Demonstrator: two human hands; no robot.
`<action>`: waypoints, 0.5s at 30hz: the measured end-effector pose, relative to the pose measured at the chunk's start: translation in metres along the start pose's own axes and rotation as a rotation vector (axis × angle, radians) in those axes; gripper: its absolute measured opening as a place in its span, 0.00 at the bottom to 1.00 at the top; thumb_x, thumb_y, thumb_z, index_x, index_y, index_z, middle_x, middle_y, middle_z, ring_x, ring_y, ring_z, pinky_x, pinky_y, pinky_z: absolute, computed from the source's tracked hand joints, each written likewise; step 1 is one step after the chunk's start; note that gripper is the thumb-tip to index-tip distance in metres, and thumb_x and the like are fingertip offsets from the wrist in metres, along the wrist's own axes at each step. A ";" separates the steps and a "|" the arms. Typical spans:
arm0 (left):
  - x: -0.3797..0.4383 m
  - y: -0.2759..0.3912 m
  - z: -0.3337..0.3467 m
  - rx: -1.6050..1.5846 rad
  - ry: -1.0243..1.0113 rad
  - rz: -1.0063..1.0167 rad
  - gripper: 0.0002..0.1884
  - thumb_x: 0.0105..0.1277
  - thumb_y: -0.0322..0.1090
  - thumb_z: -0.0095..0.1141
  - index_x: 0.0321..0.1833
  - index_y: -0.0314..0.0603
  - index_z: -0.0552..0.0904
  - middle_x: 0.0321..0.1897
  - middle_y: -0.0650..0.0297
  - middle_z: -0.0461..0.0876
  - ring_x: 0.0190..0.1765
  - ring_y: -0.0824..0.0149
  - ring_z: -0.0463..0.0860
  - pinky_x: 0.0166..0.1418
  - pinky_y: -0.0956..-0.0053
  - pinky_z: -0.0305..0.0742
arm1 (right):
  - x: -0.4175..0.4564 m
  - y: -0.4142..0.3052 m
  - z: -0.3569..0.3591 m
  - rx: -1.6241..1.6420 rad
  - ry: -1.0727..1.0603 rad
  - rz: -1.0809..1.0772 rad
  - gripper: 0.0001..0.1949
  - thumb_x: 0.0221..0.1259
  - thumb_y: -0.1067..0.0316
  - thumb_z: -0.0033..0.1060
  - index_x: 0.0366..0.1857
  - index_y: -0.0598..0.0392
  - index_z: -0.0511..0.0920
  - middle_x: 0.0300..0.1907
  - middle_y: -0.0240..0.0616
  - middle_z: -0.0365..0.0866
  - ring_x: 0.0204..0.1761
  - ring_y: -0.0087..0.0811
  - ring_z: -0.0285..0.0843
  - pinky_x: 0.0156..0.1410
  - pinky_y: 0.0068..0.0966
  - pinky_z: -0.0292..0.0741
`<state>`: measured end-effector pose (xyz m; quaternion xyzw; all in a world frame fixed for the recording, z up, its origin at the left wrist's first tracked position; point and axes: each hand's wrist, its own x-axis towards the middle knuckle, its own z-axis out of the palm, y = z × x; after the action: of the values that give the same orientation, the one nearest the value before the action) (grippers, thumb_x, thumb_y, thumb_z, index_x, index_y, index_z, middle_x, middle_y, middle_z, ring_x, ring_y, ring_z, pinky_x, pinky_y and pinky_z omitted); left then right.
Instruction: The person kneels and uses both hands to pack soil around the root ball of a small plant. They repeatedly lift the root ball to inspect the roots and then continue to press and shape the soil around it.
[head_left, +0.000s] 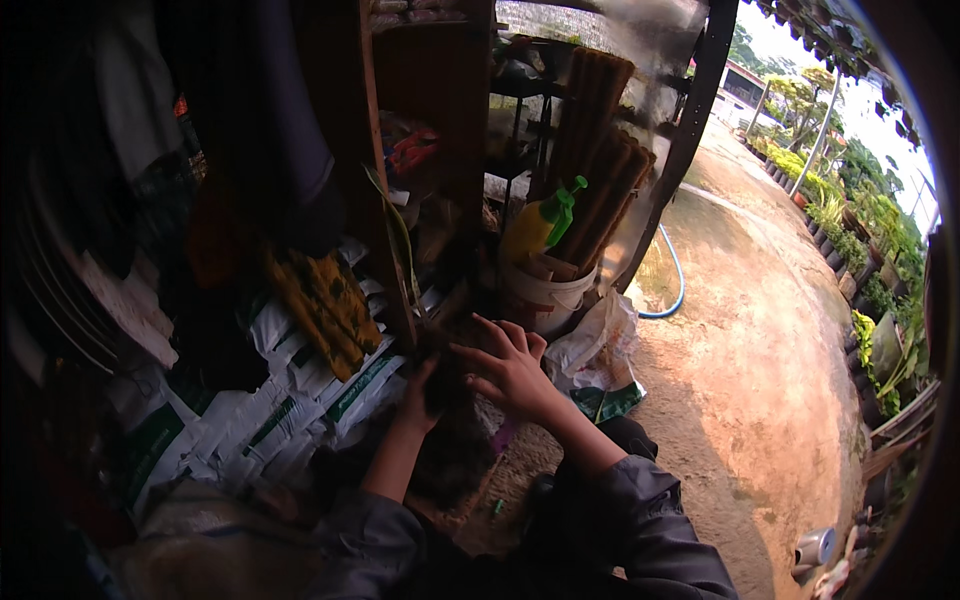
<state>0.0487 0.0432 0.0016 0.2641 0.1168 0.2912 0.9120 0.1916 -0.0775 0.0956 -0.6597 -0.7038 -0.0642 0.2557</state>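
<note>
My left hand is around the side of a dark plant pot or bag; shadow hides its exact shape. A long upright leaf, green with paler edges like a snake plant's, rises just beyond the pot and seems to grow from it. Over the pot's right side and top, my right hand has its fingers spread, and I see nothing held in them. Whether its fingertips touch the soil is too dark to tell. Below both hands lies a dark heap of loose soil or potting mix.
Stacked white-and-green plastic sacks lie at left, a yellow patterned cloth over them. Beyond my right hand stand a white bucket with a yellow-green spray bottle and a crumpled sack. A blue hose crosses the concrete.
</note>
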 end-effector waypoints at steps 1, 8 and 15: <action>-0.001 -0.001 -0.001 0.018 0.008 0.002 0.21 0.70 0.44 0.52 0.62 0.41 0.74 0.50 0.62 0.81 0.50 0.66 0.83 0.53 0.69 0.80 | 0.001 0.000 0.000 0.009 -0.005 0.004 0.23 0.61 0.49 0.55 0.63 0.28 0.72 0.74 0.39 0.55 0.70 0.46 0.53 0.68 0.49 0.48; -0.006 0.003 0.010 0.022 0.019 -0.016 0.22 0.75 0.49 0.42 0.62 0.43 0.74 0.52 0.62 0.81 0.50 0.66 0.83 0.53 0.69 0.80 | -0.001 0.001 0.008 0.086 -0.080 0.046 0.25 0.61 0.48 0.56 0.64 0.29 0.71 0.73 0.39 0.55 0.69 0.47 0.54 0.68 0.49 0.49; -0.002 0.004 0.011 0.035 -0.037 0.025 0.26 0.76 0.54 0.33 0.63 0.45 0.73 0.53 0.63 0.80 0.51 0.65 0.82 0.52 0.67 0.80 | -0.001 0.003 0.011 0.071 -0.054 0.000 0.25 0.61 0.49 0.57 0.64 0.30 0.71 0.73 0.39 0.56 0.69 0.47 0.54 0.68 0.48 0.51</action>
<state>0.0491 0.0406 0.0129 0.2867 0.1017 0.2955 0.9056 0.1916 -0.0731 0.0847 -0.6517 -0.7123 -0.0213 0.2596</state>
